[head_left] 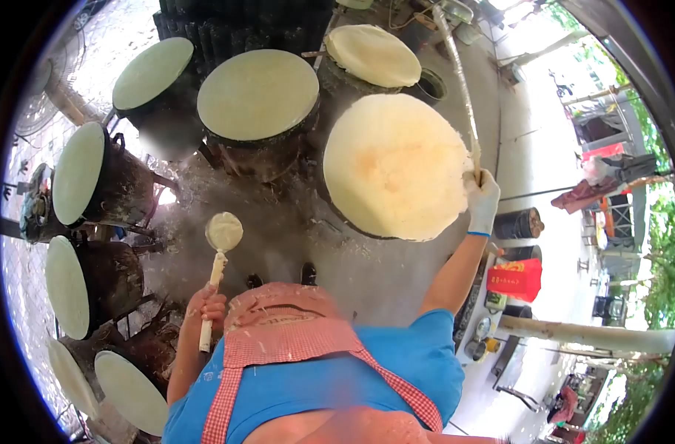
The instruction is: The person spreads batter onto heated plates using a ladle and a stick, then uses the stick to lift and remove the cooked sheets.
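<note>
My left hand (pixel 206 307) is closed around the pale handle of a ladle (pixel 224 231), whose round bowl holds or is coated with cream-coloured batter. On the right, my right hand (pixel 482 200), in a white glove with a blue cuff, is at the edge of a large round pale flatbread (pixel 394 166) with light brown patches. The gloved fingers look closed at that edge, beside the lower end of a long pale stick (pixel 463 92). Below the flatbread, a dark round rim shows. Just what the fingers grip is hard to make out.
Several round griddles on dark stoves curve around the front and left, among them a large one (pixel 258 95) and a left one (pixel 79 174). Another flatbread (pixel 373 55) lies at the back. A red bag (pixel 514 280) and a dark bucket (pixel 519 223) stand at right.
</note>
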{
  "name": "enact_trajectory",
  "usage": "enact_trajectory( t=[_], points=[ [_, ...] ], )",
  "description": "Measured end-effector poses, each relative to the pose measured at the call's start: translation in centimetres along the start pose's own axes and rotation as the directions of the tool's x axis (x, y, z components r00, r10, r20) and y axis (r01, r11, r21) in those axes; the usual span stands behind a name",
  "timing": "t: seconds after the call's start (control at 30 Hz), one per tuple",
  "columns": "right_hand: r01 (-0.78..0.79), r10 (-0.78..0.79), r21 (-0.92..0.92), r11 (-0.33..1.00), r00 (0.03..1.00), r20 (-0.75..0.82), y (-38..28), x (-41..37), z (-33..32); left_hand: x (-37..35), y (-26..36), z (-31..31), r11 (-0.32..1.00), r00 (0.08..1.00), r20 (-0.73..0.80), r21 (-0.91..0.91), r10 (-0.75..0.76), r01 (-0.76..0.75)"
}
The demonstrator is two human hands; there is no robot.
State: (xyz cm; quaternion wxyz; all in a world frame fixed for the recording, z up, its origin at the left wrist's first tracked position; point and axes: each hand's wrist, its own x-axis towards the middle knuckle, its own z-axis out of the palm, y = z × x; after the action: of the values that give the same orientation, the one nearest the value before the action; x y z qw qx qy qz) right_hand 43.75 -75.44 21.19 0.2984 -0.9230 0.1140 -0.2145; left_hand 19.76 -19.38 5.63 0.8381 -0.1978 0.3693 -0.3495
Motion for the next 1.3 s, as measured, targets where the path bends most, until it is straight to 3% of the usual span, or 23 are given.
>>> enact_trajectory(
  t=[0.1,0.3,0.33,0.43,0.53,0.63,0.73,0.83,0.97,1.03,1.13,1.17,1.2,1.23,1.3],
  points=[
    [0.002,-0.003,0.046,0.999,1.0,0.005,-4.7,-2.0,-2.6,-2.2,2.4,-0.4,0.994,0.991,-0.111,0.084,0.075,-0.066],
    [0.041,-0.038,-0.029,0.999,0.996,0.082,-11.8,0.4,-4.8,-3.8,5.6,-1.1,0.988,0.994,-0.038,0.119,0.102,-0.097],
    [0.074,-0.064,-0.09,0.993,0.992,0.108,-12.7,2.1,-4.8,-3.8,5.7,-1.0,0.991,0.994,-0.028,0.084,0.102,-0.099],
    [0.085,-0.076,-0.014,0.996,0.946,0.314,-13.5,8.8,-3.3,-3.1,5.3,0.2,0.993,0.993,-0.015,0.023,0.12,-0.12],
    [0.109,-0.068,-0.059,0.992,0.88,0.47,-11.6,17.7,0.9,-1.3,4.8,1.9,0.992,0.992,0.033,-0.025,0.124,-0.124],
    [0.171,0.011,-0.281,0.944,0.837,0.547,-13.6,25.1,4.0,1.1,2.4,4.2,0.98,0.984,0.103,-0.152,0.148,-0.132],
    [0.335,-0.123,-0.393,0.856,0.872,0.475,-13.5,33.8,6.0,3.6,1.4,6.0,0.965,0.959,0.171,-0.178,0.225,-0.195],
    [0.439,-0.378,-0.565,0.699,0.897,0.231,-15.6,39.7,6.3,5.7,0.9,7.1,0.952,0.937,0.213,-0.193,0.278,-0.239],
    [0.439,-0.595,-0.69,0.576,0.803,0.015,-17.6,37.6,6.8,6.5,0.7,8.8,0.94,0.927,0.197,-0.19,0.321,-0.285],
    [0.532,-0.813,-0.76,0.375,0.582,0.007,-16.0,35.0,9.4,6.6,0.6,9.5,0.936,0.925,0.182,-0.175,0.334,-0.304],
    [0.642,-0.725,-0.698,0.318,0.639,0.258,-10.8,34.3,19.1,6.6,1.5,9.2,0.931,0.93,0.143,-0.197,0.338,-0.308],
    [0.578,-0.824,-0.785,0.224,0.542,0.165,-6.8,33.3,24.3,6.7,1.0,9.8,0.921,0.923,0.135,-0.211,0.36,-0.328],
    [0.663,-0.819,-0.693,0.282,0.543,0.186,-4.4,32.4,27.9,6.4,0.1,10.6,0.908,0.914,0.128,-0.224,0.386,-0.353],
    [0.713,-0.704,-0.628,0.312,0.618,0.352,-1.9,32.0,31.6,6.2,-0.9,11.4,0.895,0.902,0.121,-0.236,0.414,-0.379],
    [0.65,-0.526,-0.535,0.54,0.757,0.388,1.7,30.2,36.9,5.8,-2.6,11.7,0.841,0.843,0.129,-0.239,0.522,-0.485]
  ],
)
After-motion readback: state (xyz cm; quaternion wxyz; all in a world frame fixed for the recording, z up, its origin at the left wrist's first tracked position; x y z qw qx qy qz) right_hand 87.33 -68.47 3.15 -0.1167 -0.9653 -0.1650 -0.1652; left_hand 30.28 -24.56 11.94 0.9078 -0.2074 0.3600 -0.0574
